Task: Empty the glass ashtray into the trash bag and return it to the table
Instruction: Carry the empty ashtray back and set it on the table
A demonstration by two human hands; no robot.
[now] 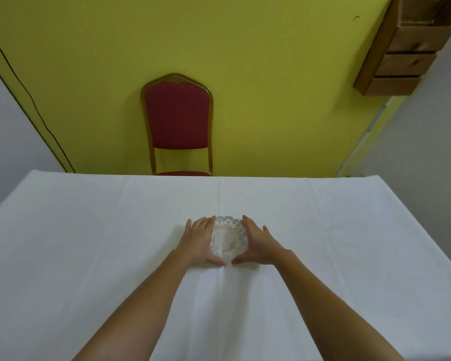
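A round clear glass ashtray (226,237) with a scalloped rim rests on the white tablecloth (89,243) near the table's middle. Its bowl looks empty. My left hand (199,243) cups its left side and my right hand (257,243) cups its right side, with fingers along the rim and both thumbs near its front edge. No trash bag is in view.
A red padded chair (177,121) with a gold frame stands behind the table's far edge against a yellow-green wall. A wooden drawer unit (406,53) hangs at the upper right. A black cable (29,95) runs down the wall at left.
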